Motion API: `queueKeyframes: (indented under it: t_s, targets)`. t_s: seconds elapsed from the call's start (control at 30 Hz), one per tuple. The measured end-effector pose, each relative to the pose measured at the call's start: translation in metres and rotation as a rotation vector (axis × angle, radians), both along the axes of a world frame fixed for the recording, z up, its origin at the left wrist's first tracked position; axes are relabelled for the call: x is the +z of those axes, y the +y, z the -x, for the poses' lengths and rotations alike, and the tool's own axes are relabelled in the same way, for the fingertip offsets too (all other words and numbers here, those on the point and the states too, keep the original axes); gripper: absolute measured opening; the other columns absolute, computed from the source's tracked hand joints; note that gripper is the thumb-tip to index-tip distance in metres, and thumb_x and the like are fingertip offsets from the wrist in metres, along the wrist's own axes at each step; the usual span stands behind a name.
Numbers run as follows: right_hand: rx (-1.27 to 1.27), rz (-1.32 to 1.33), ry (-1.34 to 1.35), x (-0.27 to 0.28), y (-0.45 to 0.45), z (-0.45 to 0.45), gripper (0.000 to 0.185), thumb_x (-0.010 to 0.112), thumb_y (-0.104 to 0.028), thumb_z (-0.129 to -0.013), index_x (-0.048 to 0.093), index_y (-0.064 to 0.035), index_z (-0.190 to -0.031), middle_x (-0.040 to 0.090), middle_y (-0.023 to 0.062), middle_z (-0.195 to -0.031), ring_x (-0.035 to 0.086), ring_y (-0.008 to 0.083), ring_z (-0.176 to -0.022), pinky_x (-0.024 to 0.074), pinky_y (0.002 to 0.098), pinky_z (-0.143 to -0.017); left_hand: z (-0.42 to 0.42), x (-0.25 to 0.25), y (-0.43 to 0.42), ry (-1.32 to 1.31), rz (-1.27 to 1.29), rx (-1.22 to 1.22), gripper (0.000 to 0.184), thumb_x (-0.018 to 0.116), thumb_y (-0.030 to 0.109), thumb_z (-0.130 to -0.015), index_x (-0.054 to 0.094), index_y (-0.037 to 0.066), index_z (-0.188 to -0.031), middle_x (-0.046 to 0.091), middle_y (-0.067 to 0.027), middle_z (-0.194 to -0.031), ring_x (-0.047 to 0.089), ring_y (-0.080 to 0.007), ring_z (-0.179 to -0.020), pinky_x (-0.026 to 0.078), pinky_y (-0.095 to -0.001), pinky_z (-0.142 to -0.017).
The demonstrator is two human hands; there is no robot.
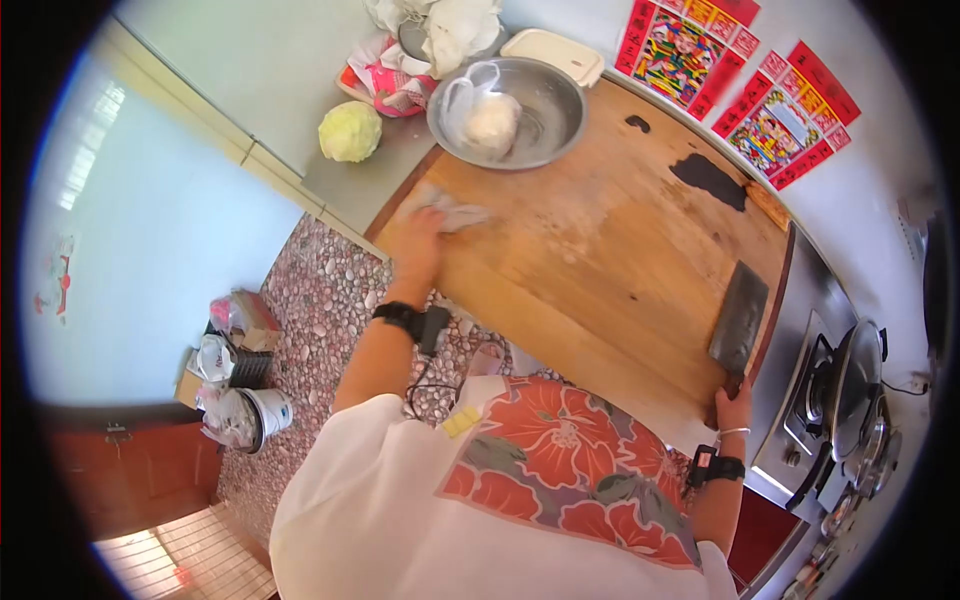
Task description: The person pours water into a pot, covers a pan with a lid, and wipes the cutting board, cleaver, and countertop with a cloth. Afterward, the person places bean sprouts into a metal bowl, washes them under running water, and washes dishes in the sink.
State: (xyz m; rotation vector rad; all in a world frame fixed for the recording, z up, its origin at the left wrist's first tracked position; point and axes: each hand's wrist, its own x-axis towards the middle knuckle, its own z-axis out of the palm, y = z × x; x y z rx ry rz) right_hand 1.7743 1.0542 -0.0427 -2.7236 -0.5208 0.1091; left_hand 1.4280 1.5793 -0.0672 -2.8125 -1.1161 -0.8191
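My left hand point(418, 243) is at the left side of a large wooden board point(600, 250), its fingers closed on a whitish cloth point(455, 212) pressed against the surface; the hand is slightly blurred. At the board's right front corner, my right hand point(734, 405) is closed around the dark handle of a cleaver point(740, 318). The broad blade lies on the board, pointing away from me. Beyond the left hand, a metal basin point(560, 120) rests on the far left part of the board, with a tied plastic bag point(490, 120) of something pale inside.
A cabbage point(350, 132) sits left of the basin, near a pink cloth point(400, 88) and a cream lid point(553, 55). A dark flat patch point(710, 180) lies on the board. To the right stands a gas stove with a lidded pan point(857, 385). A bucket point(268, 415) stands on the floor.
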Motion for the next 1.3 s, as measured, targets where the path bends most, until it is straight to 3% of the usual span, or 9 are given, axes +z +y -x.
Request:
queueKeyframes:
  t_s: [0.2, 0.4, 0.6, 0.77, 0.93, 1.03, 1.1, 1.2, 1.3]
  targets:
    - [-0.118, 0.145, 0.052, 0.001, 0.015, 0.003, 0.063, 0.055, -0.018, -0.067, 0.037, -0.0033, -0.126, 0.05, 0.0248, -0.114, 0.047, 0.0381, -0.107, 0.0389, 0.0404, -0.09, 0.11, 0.057, 0.099, -0.223, 0.471, 0.446, 0.029, 0.045, 0.008, -0.076, 0.058, 0.002, -0.101, 0.06, -0.0182, -0.095, 0.057, -0.0329, -0.087, 0.045, -0.0387, -0.077]
    - [-0.215, 0.285, 0.104, 0.011, 0.036, 0.013, 0.065, 0.054, -0.017, -0.066, 0.034, -0.0052, -0.126, 0.052, 0.0278, -0.107, 0.051, 0.0423, -0.099, 0.0409, 0.0438, -0.086, -0.03, 0.061, 0.194, -0.223, 0.066, -0.288, 0.028, 0.04, 0.003, -0.078, 0.058, 0.0, -0.099, 0.057, -0.0202, -0.102, 0.053, -0.035, -0.096, 0.043, -0.0388, -0.083]
    - [-0.209, 0.254, 0.152, 0.001, 0.019, -0.003, 0.062, 0.053, -0.018, -0.067, 0.036, -0.0049, -0.125, 0.052, 0.027, -0.109, 0.05, 0.0415, -0.101, 0.0407, 0.042, -0.087, -0.069, 0.001, 0.245, 0.153, 0.268, -0.201, 0.027, 0.04, 0.005, -0.078, 0.057, -0.004, -0.099, 0.049, -0.0203, -0.115, 0.049, -0.0352, -0.104, 0.041, -0.0388, -0.088]
    - [-0.252, 0.23, 0.127, -0.003, 0.026, 0.003, 0.06, 0.052, -0.019, -0.067, 0.038, -0.0029, -0.124, 0.053, 0.0262, -0.108, 0.051, 0.0407, -0.101, 0.0407, 0.0417, -0.086, 0.069, 0.007, 0.171, 0.08, 0.139, -0.219, 0.025, 0.044, 0.005, -0.077, 0.057, 0.002, -0.098, 0.053, -0.0183, -0.102, 0.051, -0.0341, -0.097, 0.042, -0.04, -0.083]
    - [-0.148, 0.151, 0.153, -0.009, 0.017, -0.004, 0.062, 0.055, -0.022, -0.067, 0.04, -0.0028, -0.123, 0.057, 0.0232, -0.103, 0.054, 0.0351, -0.097, 0.0446, 0.038, -0.08, 0.287, -0.023, 0.125, 0.852, 0.53, 0.13, 0.019, 0.048, 0.013, -0.073, 0.062, 0.001, -0.073, 0.06, -0.0206, -0.075, 0.059, -0.0358, -0.067, 0.046, -0.0448, -0.062]
    - [-0.257, -0.052, 0.261, 0.012, 0.052, 0.018, 0.031, 0.061, -0.019, -0.064, 0.055, -0.006, -0.092, 0.059, 0.0083, -0.074, 0.054, 0.0202, -0.069, 0.0439, 0.0329, -0.059, 0.313, 0.023, 0.142, 0.603, 0.382, -0.548, 0.018, 0.056, 0.013, -0.066, 0.063, 0.002, -0.079, 0.062, -0.0165, -0.084, 0.059, -0.0326, -0.071, 0.047, -0.04, -0.064]
    - [-0.32, -0.192, 0.263, -0.003, 0.034, 0.025, 0.01, 0.061, -0.017, -0.062, 0.057, -0.0083, -0.064, 0.049, -0.0022, -0.056, 0.043, 0.0106, -0.049, 0.0364, 0.0284, -0.046, 0.25, 0.069, 0.107, -0.005, 1.234, -0.203, 0.018, 0.052, 0.007, -0.069, 0.061, 0.0, -0.083, 0.061, -0.0123, -0.087, 0.058, -0.0238, -0.077, 0.047, -0.033, -0.067]
    - [-0.457, -0.75, 0.591, 0.036, 0.047, 0.101, 0.017, 0.059, -0.013, -0.061, 0.054, -0.0016, -0.072, 0.053, 0.0067, -0.058, 0.054, 0.0178, -0.05, 0.044, 0.0308, -0.045, 0.174, 0.124, 0.066, -0.538, 1.748, -0.081, 0.019, 0.048, 0.004, -0.072, 0.059, -0.002, -0.087, 0.06, -0.0094, -0.09, 0.057, -0.0177, -0.084, 0.047, -0.0293, -0.071]
    - [-0.46, -1.151, 0.747, 0.044, 0.024, 0.181, 0.023, 0.054, 0.004, -0.064, 0.047, 0.0048, -0.086, 0.054, 0.0144, -0.063, 0.059, 0.0254, -0.052, 0.0495, 0.0341, -0.045, 0.123, 0.143, -0.014, -0.189, 1.008, -0.622, 0.023, 0.051, 0.006, -0.075, 0.056, -0.005, -0.094, 0.059, -0.0113, -0.096, 0.056, -0.0189, -0.089, 0.045, -0.0297, -0.078]
